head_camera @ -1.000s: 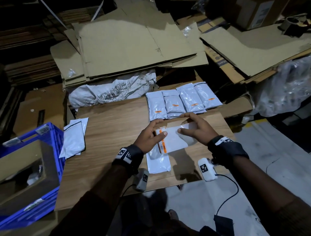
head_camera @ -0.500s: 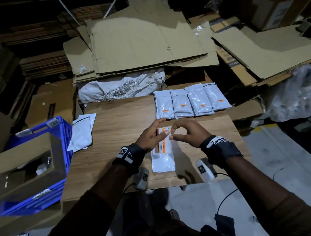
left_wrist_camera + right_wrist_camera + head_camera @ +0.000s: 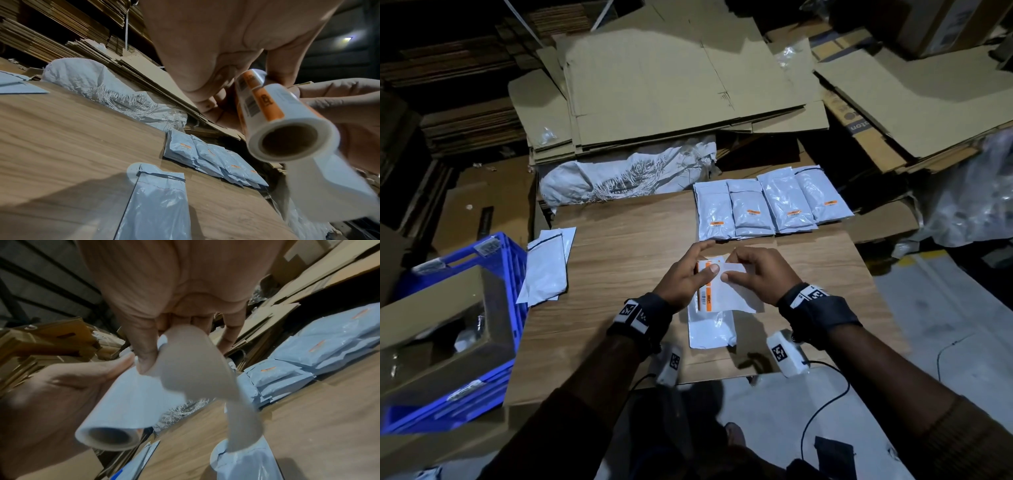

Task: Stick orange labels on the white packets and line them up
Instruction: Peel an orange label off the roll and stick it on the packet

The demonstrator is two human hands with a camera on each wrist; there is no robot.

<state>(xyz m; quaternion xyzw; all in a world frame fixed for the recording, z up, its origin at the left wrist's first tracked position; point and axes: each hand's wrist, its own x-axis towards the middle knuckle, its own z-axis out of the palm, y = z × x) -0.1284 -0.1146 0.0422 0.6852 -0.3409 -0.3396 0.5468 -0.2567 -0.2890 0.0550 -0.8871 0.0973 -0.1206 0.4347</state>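
Note:
My left hand grips a roll of orange labels above the wooden table. The roll shows orange barcode labels and a hollow core. My right hand pinches the loose white strip that comes off the roll, thumb on the strip. A white packet lies flat on the table under both hands, without a visible label. Several labelled packets lie in a row at the table's back right.
Two more white packets lie at the table's left edge. A blue crate holding a cardboard box stands left of the table. A white woven sack and flattened cardboard lie behind it.
A second ago the strip was pulled well out to the right. My right hand then came in to the roll, and now holds the strip a short way out again.

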